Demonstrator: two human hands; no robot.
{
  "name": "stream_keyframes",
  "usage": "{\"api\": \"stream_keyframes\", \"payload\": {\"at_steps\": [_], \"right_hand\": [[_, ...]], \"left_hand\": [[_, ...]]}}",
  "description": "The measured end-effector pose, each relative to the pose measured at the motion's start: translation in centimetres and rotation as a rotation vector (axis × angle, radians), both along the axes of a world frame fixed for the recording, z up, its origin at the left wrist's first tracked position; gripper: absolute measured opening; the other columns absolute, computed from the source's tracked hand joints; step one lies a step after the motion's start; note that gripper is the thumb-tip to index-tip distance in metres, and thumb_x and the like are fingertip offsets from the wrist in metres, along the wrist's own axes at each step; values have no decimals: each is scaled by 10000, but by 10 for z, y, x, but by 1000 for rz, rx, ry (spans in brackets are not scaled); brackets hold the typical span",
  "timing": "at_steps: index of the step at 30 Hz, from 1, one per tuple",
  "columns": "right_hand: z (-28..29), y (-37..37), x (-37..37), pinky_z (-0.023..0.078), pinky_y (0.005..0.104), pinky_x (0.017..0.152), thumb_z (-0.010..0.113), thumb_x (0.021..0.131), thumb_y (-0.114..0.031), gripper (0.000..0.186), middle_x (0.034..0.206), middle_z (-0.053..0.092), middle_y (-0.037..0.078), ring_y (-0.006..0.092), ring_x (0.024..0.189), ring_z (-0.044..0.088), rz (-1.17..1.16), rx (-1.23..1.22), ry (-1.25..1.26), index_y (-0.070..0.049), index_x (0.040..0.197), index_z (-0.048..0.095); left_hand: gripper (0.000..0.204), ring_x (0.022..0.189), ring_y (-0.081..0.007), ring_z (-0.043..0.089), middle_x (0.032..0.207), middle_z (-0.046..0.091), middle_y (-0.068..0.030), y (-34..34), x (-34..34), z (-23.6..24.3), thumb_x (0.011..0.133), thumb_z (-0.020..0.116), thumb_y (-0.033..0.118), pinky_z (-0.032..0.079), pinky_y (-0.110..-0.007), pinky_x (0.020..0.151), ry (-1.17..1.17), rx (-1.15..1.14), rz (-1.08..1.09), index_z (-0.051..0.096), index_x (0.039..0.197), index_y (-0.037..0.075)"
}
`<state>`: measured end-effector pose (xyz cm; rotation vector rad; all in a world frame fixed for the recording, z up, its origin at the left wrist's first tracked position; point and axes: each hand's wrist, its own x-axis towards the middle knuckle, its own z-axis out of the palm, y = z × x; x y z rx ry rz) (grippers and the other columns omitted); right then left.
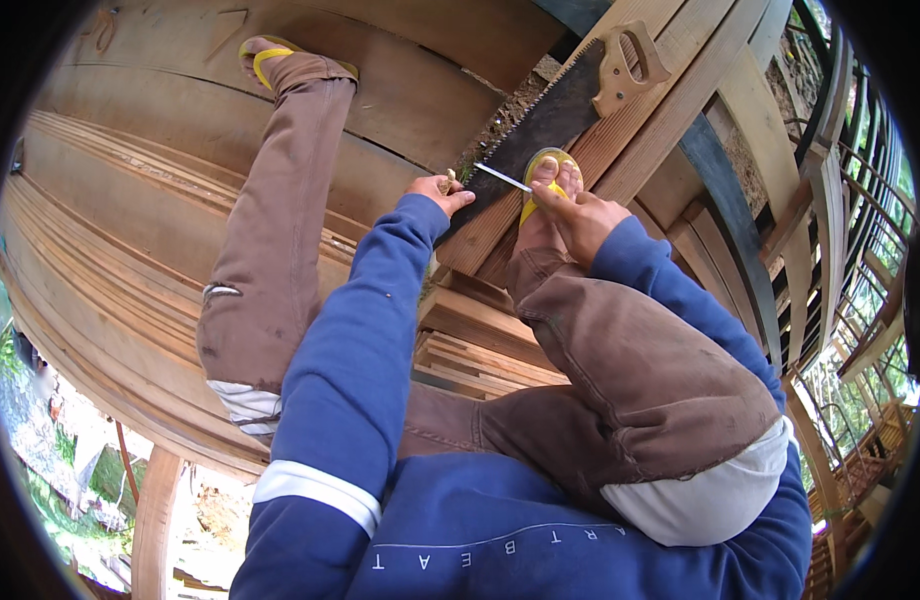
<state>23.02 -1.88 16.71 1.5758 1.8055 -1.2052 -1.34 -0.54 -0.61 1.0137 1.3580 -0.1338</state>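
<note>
A hand saw (pixel 570 105) with a dark toothed blade and wooden handle lies diagonally on wooden planks (pixel 670 115). My left hand (pixel 442 196) is closed around the saw's narrow end, with its fingertips partly hidden. My right hand (pixel 585 220) grips the end of a slim metal file (pixel 505 178), whose far tip lies at the blade's toothed edge. My right foot (pixel 545 205), in a yellow sandal, rests against the saw blade between my two hands.
My left leg (pixel 280 210) stretches across wide boards (pixel 160 90). Stacked planks (pixel 120 280) run along the left, with a wooden post (pixel 156 500) below. Curved timbers (pixel 820 190) and dark strips crowd the right; greenery (pixel 20 350) shows at the far left.
</note>
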Motion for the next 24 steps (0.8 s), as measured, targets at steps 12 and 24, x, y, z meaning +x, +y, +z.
{"api": "stream_keyframes", "payload": {"at_steps": [12, 24], "right_hand": [[-20, -3, -18, 505, 466, 960, 437, 930, -145, 500, 1278, 523, 352, 433, 1217, 545, 30, 111, -17, -185, 1428, 433], [-34, 33, -39, 534, 450, 718, 526, 952, -219, 443, 884, 648, 201, 362, 814, 653, -126, 353, 99, -257, 1393, 510]], "left_hand": [[388, 812, -191, 673, 933, 734, -108, 3, 3, 3, 790, 803, 345, 516, -318, 803, 98, 7, -72, 707, 1004, 36], [339, 757, -169, 657, 854, 727, -88, -3, 5, 4, 777, 813, 330, 522, -323, 770, 7, 124, -44, 711, 932, 46]]}}
